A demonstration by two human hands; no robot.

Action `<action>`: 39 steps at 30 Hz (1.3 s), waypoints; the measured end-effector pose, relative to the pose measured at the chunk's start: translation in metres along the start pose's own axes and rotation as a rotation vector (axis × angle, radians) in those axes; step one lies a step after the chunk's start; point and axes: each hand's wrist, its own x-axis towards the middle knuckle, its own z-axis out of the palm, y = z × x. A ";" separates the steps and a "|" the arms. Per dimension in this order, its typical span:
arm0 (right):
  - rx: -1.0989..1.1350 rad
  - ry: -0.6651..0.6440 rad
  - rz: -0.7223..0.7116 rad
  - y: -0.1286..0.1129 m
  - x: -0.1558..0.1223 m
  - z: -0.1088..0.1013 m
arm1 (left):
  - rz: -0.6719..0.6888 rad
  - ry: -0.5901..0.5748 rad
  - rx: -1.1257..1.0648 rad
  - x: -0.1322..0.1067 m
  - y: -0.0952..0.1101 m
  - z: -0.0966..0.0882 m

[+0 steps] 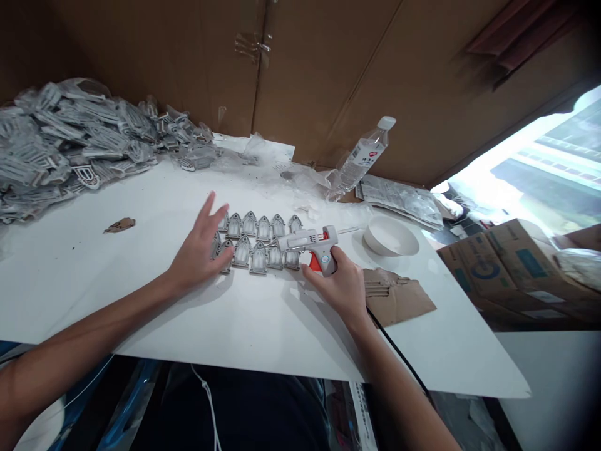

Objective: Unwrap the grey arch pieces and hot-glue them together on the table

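Observation:
Two rows of small grey arch-shaped pieces (pixel 242 252) lie on the white table (pixel 197 326), hollow side up. My right hand (pixel 345 285) grips the handle of a white glue gun (pixel 300 239) with a red trigger. Its nozzle points left, over the pieces, and a clear glue stick (pixel 347 230) juts from its back. At the left end of the rows is my left hand (pixel 200 250), fingers spread, its thumb close to a piece in the front row. Part of the leftmost pieces is hidden behind that hand.
A big heap of plastic-wrapped grey pieces (pixel 94 131) fills the back left. To the right stand a white bowl (pixel 390 237), a tilted plastic bottle (pixel 361 160) and torn cardboard (pixel 404 304). The black cord (pixel 399 351) runs off the front edge. Cardboard walls (pixel 305 81) rise behind.

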 end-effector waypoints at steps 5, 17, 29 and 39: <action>-0.004 -0.002 0.009 0.001 0.000 0.001 | -0.069 0.345 -0.057 0.003 -0.002 -0.007; -0.078 -0.088 -0.059 0.003 0.003 -0.003 | 0.275 -0.276 0.038 -0.003 -0.003 0.009; -0.077 -0.076 -0.069 0.004 0.004 -0.007 | 0.283 -0.338 0.029 -0.003 -0.001 0.007; -0.186 -0.110 -0.113 0.005 0.003 -0.004 | 0.289 -0.418 0.014 -0.003 0.002 0.005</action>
